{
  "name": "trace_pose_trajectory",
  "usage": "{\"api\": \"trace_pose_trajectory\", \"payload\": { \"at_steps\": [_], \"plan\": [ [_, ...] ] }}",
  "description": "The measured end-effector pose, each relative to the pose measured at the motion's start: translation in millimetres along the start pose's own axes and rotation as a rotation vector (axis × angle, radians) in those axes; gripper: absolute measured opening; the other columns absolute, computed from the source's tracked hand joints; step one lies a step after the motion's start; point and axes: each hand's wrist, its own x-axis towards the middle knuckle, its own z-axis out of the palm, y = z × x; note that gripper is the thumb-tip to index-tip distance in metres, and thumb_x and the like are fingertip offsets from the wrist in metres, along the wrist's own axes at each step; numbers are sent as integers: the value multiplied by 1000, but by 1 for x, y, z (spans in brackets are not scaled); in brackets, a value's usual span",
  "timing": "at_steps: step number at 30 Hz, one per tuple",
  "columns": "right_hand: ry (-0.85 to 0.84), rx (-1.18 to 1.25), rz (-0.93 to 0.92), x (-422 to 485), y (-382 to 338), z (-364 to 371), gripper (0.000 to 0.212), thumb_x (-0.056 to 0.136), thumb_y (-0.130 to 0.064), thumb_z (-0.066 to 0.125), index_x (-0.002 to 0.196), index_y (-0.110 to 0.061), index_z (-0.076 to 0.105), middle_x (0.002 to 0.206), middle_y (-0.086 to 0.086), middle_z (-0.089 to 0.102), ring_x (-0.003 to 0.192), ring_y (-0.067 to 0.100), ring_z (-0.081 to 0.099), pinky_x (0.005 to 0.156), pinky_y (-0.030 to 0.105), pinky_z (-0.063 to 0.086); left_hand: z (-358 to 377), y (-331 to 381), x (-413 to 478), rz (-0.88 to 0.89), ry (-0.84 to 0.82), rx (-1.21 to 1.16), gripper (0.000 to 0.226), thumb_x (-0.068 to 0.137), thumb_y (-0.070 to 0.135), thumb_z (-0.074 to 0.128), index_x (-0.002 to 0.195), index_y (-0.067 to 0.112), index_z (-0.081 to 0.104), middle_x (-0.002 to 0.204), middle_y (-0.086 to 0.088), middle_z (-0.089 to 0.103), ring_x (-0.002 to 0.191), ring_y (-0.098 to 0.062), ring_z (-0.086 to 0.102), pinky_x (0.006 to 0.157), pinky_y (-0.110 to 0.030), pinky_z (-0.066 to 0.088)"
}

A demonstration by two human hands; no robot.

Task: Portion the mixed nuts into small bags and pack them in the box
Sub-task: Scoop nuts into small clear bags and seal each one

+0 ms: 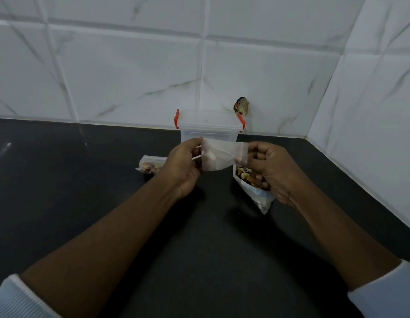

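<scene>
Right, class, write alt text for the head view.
The left hand and right hand pinch opposite ends of a small clear zip bag over a black counter. Behind stands a clear box with red clips; a filled bag lies left, the open nut bag right.

You are seeing a dim, cool, evenly lit view; soft shadows are pooling on the dark counter (68, 184), and wide-angle distortion is bending the wall tiles (121, 72) toward the edges.
</scene>
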Motion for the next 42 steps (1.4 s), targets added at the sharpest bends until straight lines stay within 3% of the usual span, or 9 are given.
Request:
{"api": "trace_pose_trajectory", "payload": {
  "at_steps": [5,10,15,18,23,26,33,37,42],
  "plan": [
    [44,-9,-8,2,-1,-7,23,88,-21,80,110,-15,75,80,0,71,47,10,36,38,18,30,-3,-1,-2,-54,-7,30,23,96,8,57,119,4,62,113,-18,63,98,-28,58,63,-27,54],
    [72,-12,-10,3,-2,-7,22,88,-21,80,108,-14,74,84,4,73,46,10,37,38,19,29,-1,3,-2,-39,12,11,34,96,-9,56,124,8,51,114,-19,62,91,-25,63,65,-27,53],
    [84,10,-23,4,-2,-9,25,87,-24,80,109,-14,73,90,4,76,46,10,38,40,20,28,2,3,-2,-56,4,-73,33,97,-7,54,126,9,54,115,-18,64,86,-22,61,72,-29,53],
    [86,8,-16,6,0,-11,27,86,-23,82,109,-14,72,94,6,77,46,10,38,39,20,29,-1,2,-4,-96,-39,-99,20,97,2,52,114,9,59,120,-19,61,91,-25,61,73,-31,53],
    [94,10,-19,7,1,-13,27,87,-22,81,110,-13,72,97,9,77,46,10,39,39,21,29,-1,1,-4,-87,-33,-25,50,89,-16,50,132,9,54,122,-18,61,98,-28,62,76,-31,56],
    [97,8,-22,7,0,-14,26,87,-20,79,110,-11,71,98,11,77,46,11,38,39,21,29,-2,4,-2,-81,-23,-31,49,88,-19,52,128,10,54,115,-15,58,89,-23,61,72,-29,55],
    [96,-28,-27,5,-4,-12,22,88,-17,80,106,-11,69,89,5,75,45,10,38,38,20,30,-1,3,-2,-90,5,-23,35,89,-10,53,116,11,59,95,-10,59,72,-14,55,63,-24,46],
    [60,-68,-28,3,-5,-11,27,87,-19,82,109,-11,69,86,4,74,46,10,40,39,19,32,0,1,-4,-55,-15,58,16,92,9,58,107,11,65,88,-5,62,71,-14,55,60,-25,41],
    [10,-111,-30,2,-5,-9,27,87,-20,81,110,-14,70,87,2,76,46,9,43,39,18,35,0,-1,-2,-4,-1,89,16,99,14,63,113,8,64,106,-9,71,90,-20,69,68,-30,59]
  ]
}}
